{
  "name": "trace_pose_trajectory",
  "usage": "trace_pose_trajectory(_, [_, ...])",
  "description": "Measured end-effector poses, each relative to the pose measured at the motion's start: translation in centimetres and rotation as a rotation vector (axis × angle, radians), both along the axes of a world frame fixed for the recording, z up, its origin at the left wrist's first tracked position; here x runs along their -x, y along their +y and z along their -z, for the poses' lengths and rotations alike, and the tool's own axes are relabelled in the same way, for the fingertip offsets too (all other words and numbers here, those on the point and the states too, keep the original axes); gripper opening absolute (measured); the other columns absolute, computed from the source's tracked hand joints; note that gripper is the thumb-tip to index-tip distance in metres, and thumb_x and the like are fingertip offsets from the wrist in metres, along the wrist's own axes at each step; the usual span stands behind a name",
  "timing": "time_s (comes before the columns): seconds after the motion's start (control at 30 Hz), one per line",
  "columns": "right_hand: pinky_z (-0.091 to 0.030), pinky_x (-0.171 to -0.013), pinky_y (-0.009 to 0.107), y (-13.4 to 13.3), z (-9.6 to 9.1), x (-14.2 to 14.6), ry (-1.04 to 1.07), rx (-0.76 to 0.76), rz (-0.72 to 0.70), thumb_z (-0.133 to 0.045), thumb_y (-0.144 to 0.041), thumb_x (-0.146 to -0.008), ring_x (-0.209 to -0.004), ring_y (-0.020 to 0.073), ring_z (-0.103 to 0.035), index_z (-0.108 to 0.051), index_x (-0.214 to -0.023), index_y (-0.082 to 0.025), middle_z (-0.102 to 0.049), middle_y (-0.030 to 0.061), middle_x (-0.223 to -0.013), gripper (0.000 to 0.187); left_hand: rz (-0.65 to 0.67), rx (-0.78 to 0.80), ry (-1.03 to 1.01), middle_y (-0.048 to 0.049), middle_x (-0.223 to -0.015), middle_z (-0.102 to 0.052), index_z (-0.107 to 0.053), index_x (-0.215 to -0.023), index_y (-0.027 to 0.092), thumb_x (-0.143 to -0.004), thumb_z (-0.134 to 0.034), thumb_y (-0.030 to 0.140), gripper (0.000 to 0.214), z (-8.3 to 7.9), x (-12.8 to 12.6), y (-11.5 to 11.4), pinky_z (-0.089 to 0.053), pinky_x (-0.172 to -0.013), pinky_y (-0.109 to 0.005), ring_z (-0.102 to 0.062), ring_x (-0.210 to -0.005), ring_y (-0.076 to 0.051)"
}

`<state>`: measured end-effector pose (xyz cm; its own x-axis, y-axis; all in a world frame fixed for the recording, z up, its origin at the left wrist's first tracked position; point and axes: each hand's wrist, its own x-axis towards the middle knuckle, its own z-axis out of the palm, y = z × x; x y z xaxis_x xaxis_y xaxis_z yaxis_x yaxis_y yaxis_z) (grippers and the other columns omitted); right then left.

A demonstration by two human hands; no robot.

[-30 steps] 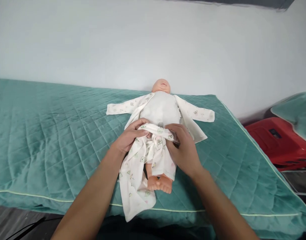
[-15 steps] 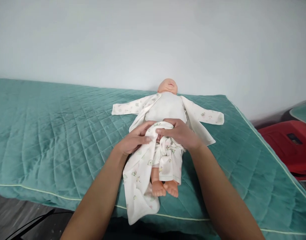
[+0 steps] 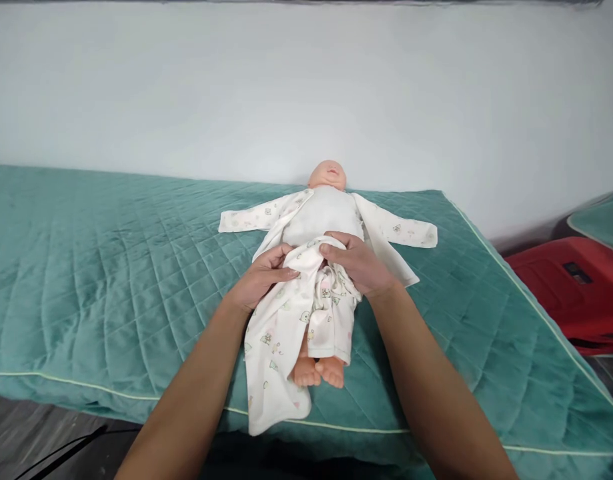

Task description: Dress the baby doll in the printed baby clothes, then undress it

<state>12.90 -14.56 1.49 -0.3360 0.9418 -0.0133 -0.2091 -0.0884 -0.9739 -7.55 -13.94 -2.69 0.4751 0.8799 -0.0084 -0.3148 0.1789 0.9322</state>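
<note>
A baby doll [image 3: 328, 175] lies on its back on a green quilted bedspread, feet toward me. Its white patterned jacket [image 3: 397, 232] is spread open, sleeves out to both sides, over a white torso. White printed pants [image 3: 279, 333] are bunched about its hips. One leg of them covers the doll's leg on the right; the other hangs loose at the left toward the bed's edge. My left hand [image 3: 265, 275] pinches the pants' fabric on the left side. My right hand [image 3: 356, 261] grips the waist part, thumb on top. Both bare feet [image 3: 318, 372] show below.
The green bedspread [image 3: 111, 280] reaches the pale wall [image 3: 236, 93] behind. At the right, beyond the bed's edge, stands a red plastic object [image 3: 571, 287], perhaps a chair. A black cable or strap [image 3: 69, 453] lies at the lower left over the dark floor.
The view has shifted slightly. My hands have drawn the pants' fabric across the gap between the doll's legs, now mostly covering it. Both hands keep their hold.
</note>
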Motion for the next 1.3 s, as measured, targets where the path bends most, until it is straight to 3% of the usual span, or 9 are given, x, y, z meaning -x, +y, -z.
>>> trace_pose_trajectory(0.17, [-0.045, -0.061, 0.021, 0.0, 0.0, -0.1, 0.067, 0.005, -0.002, -0.088, -0.046, -0.067, -0.065, 0.0105, -0.055, -0.065, -0.081, -0.018, -0.062, -0.0030, -0.073, 0.039, 0.040, -0.064, 0.046, -0.0029, -0.098, -0.070, -0.067, -0.106, 0.019, -0.071, -0.085, 0.035, 0.043, -0.8, 0.0, -0.3, -0.048, -0.073, -0.022, -0.064, -0.085, -0.016])
trace_pose_trajectory(0.3, [-0.047, -0.064, 0.023, 0.0, -0.2, 0.0, 0.069, 0.017, 0.007, -0.086, -0.051, -0.068, -0.068, 0.0125, -0.056, -0.064, -0.083, -0.019, -0.060, -0.0026, -0.074, 0.042, 0.126, -0.061, 0.096, -0.0065, -0.103, -0.073, -0.067, -0.117, 0.019, -0.064, -0.088, 0.037, 0.060, -1.3, 0.3, -0.5, -0.049, -0.070, -0.024, -0.067, -0.087, -0.021])
trace_pose_trajectory(0.43, [-0.045, -0.060, 0.024, -0.2, -0.3, 0.0, 0.051, 0.029, 0.013, -0.085, -0.054, -0.068, -0.065, 0.0123, -0.054, -0.060, -0.080, -0.021, -0.057, -0.0027, -0.071, 0.043, 0.205, 0.006, 0.196, -0.0069, -0.093, -0.075, -0.072, -0.110, 0.016, -0.058, -0.092, 0.032, 0.059, -1.0, 0.5, -0.6, -0.051, -0.068, -0.028, -0.068, -0.082, -0.023])
trace_pose_trajectory(0.63, [-0.039, -0.054, 0.021, -0.2, -0.3, -0.4, -0.005, -0.011, -0.115, -0.086, -0.048, -0.068, -0.061, 0.0094, -0.047, -0.056, -0.075, -0.020, -0.052, -0.0041, -0.069, 0.043, -0.071, 0.027, 0.194, -0.0031, -0.085, -0.072, -0.073, -0.099, 0.016, -0.061, -0.089, 0.039, 0.047, -0.2, 0.2, -0.5, -0.050, -0.068, -0.027, -0.064, -0.075, -0.019])
trace_pose_trajectory(0.83, [-0.051, -0.075, 0.027, -0.4, -1.5, -0.2, -0.350, -0.231, -0.335, -0.086, -0.040, -0.069, -0.091, 0.0197, -0.065, -0.072, -0.102, -0.023, -0.070, -0.0005, -0.096, 0.039, -0.270, 0.018, 0.096, 0.0045, -0.071, -0.058, -0.064, -0.088, 0.020, -0.067, -0.083, 0.045, 0.037, -0.3, -0.5, -0.6, -0.045, -0.063, -0.025, -0.054, -0.066, -0.012])
trace_pose_trajectory(0.93, [-0.052, -0.075, 0.029, -0.7, -1.7, 0.1, -0.477, -0.277, -0.447, -0.083, -0.041, -0.072, -0.090, 0.0216, -0.067, -0.076, -0.100, -0.024, -0.074, 0.0003, -0.095, 0.033, -0.309, 0.025, 0.136, 0.0041, -0.071, -0.059, -0.065, -0.089, 0.021, -0.070, -0.081, 0.050, 0.038, 0.0, -0.6, -0.6, -0.046, -0.065, -0.026, -0.056, -0.067, -0.014])
trace_pose_trajectory(1.07, [-0.051, -0.069, 0.028, -0.8, -1.0, 0.3, -0.439, -0.151, -0.314, -0.077, -0.044, -0.079, -0.081, 0.0194, -0.068, -0.077, -0.094, -0.021, -0.075, 0.0016, -0.089, 0.027, -0.316, -0.033, 0.209, -0.0029, -0.089, -0.072, -0.070, -0.104, 0.021, -0.073, -0.077, 0.060, 0.050, 0.2, -0.6, -0.8, -0.051, -0.078, -0.032, -0.066, -0.090, -0.024])
trace_pose_trajectory(1.17, [-0.054, -0.073, 0.029, -0.6, -0.2, 0.5, -0.206, -0.018, -0.098, -0.077, -0.044, -0.080, -0.085, 0.0204, -0.069, -0.076, -0.098, -0.019, -0.076, 0.0040, -0.093, 0.031, -0.179, -0.118, 0.160, -0.0067, -0.108, -0.074, -0.068, -0.118, 0.021, -0.072, -0.078, 0.061, 0.062, -0.3, -0.4, -1.2, -0.052, -0.088, -0.034, -0.066, -0.106, -0.028])
trace_pose_trajectory(1.3, [-0.057, -0.076, 0.032, -0.1, 0.5, 0.5, 0.018, 0.120, 0.050, -0.081, -0.044, -0.076, -0.087, 0.0230, -0.072, -0.074, -0.105, -0.018, -0.077, 0.0071, -0.094, 0.039, 0.021, -0.094, 0.108, -0.0101, -0.116, -0.073, -0.062, -0.129, 0.019, -0.056, -0.094, 0.039, 0.082, -0.7, -0.4, -1.4, -0.054, -0.087, -0.033, -0.067, -0.111, -0.032])
